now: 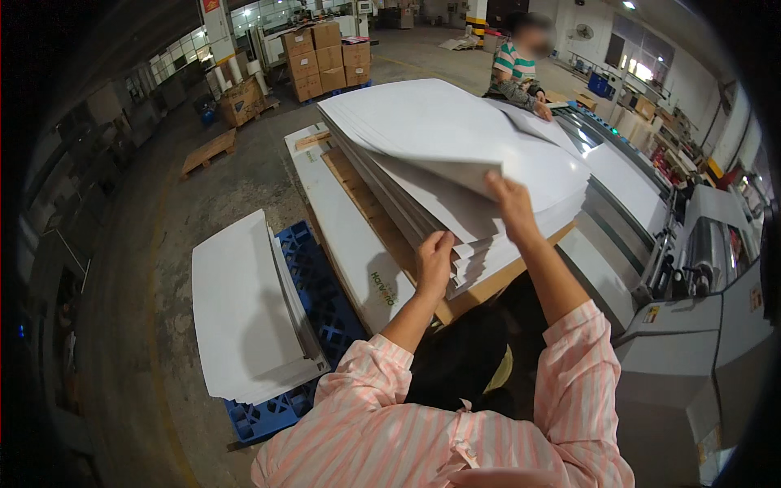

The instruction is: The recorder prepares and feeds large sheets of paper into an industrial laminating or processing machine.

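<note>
Your right hand [510, 203] grasps a lifted sheet [465, 172], your left hand [435, 262] the stack's near corner [467, 267]; left lie a blue pallet [317, 285] and a white board [342, 236] with green lettering [381, 287].

The lifted sheet [468, 172] is concealing the surface of the large paper stack [561, 199] beneath it. The left hand [435, 260] is obscuring its own grip; whether it is holding or only touching sheet edges is not showing. At left, the smaller paper stack [248, 317] is covering much of the blue plastic pallet [305, 260]. At far right, the co-worker's [517, 69] head is appearing blurred. The dark rim is cutting off the grey machine [675, 342] at right.
</note>
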The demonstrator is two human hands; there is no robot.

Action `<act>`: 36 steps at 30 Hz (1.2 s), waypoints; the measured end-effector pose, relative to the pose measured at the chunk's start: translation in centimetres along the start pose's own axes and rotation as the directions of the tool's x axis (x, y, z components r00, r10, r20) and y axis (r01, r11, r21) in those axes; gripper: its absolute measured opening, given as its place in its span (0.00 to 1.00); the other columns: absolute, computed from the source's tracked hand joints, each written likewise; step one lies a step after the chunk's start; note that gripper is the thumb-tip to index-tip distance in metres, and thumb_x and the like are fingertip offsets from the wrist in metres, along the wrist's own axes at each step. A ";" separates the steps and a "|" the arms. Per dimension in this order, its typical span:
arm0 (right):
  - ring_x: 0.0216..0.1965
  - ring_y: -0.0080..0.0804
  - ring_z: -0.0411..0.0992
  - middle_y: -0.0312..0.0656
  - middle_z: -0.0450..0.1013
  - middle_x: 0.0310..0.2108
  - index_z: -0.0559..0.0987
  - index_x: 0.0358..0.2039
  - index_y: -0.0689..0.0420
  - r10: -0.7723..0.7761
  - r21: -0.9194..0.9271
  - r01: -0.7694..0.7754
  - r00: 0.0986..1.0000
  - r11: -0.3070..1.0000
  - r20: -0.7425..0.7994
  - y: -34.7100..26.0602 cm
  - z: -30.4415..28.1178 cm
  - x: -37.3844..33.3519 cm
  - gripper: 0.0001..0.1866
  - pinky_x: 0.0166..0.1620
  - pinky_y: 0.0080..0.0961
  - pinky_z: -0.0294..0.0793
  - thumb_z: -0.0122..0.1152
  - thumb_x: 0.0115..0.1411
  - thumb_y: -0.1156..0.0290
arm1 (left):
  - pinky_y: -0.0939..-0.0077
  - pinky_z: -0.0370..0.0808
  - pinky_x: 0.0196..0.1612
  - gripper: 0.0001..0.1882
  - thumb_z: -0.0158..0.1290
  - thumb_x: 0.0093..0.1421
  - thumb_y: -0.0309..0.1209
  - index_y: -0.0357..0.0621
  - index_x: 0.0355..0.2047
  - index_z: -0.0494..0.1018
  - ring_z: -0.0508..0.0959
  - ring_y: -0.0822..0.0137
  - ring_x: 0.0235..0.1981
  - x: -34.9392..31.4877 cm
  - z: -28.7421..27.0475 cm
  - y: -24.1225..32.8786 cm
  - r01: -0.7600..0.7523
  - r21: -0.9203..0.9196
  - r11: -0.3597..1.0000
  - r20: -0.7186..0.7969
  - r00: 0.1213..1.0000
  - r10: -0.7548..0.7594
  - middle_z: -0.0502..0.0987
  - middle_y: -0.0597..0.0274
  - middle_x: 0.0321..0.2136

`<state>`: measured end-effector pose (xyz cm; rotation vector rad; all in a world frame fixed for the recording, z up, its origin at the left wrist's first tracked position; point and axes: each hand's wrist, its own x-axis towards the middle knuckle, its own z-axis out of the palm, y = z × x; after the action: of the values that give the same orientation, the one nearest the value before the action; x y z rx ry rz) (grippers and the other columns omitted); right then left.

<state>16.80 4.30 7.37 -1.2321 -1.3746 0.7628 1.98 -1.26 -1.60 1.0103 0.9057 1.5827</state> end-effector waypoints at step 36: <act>0.36 0.40 0.72 0.44 0.75 0.36 0.78 0.41 0.56 -0.257 -0.523 0.451 0.879 0.723 0.402 1.3 0.5 -4.7 0.11 0.39 0.30 0.72 0.56 0.56 0.72 | 0.74 0.77 0.37 0.18 0.46 0.61 0.24 0.39 0.53 0.66 0.71 0.74 0.33 0.7 -2.5 0.1 0.122 -0.293 0.948 0.151 0.985 -0.080 0.68 0.66 0.33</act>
<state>16.09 0.26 4.69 -1.2873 -2.1568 0.2239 -0.46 -0.81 -2.26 0.8311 0.5894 1.4901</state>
